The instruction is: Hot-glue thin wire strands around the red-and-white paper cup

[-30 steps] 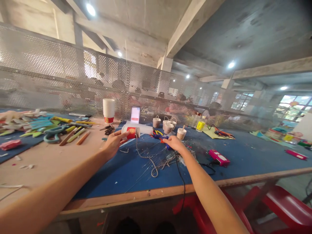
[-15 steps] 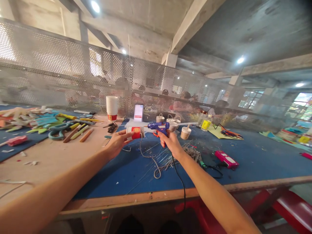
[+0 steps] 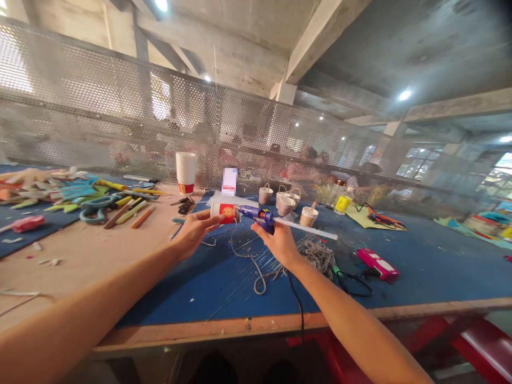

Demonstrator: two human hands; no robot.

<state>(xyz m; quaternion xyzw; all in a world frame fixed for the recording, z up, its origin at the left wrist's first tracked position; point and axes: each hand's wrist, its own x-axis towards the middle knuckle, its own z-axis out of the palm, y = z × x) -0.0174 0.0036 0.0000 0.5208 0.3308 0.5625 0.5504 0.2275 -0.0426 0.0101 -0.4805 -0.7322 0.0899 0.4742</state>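
My left hand (image 3: 194, 230) grips a small paper cup (image 3: 224, 212) with a red label, held on its side above the blue mat. A length of grey cord (image 3: 250, 262) hangs from the cup down onto the table. My right hand (image 3: 279, 242) is wrapped round the grip of a blue hot-glue gun (image 3: 258, 216), whose nozzle points left at the cup. A clear glue stick (image 3: 310, 229) sticks out of the gun's back to the right. The gun's black cable (image 3: 296, 296) runs down over the table edge.
A stack of white cups (image 3: 186, 170) stands behind. Several small cups with handles (image 3: 285, 202) sit at the back, near a pink box (image 3: 378, 265) and tangled cord (image 3: 318, 253). Scissors, pencils and paper scraps (image 3: 100, 200) lie left. A perforated metal screen (image 3: 120, 122) walls the far side.
My right hand lifted the glue gun off the table and brought its nozzle up to the cup. My left hand kept hold of the cup and raised it slightly.
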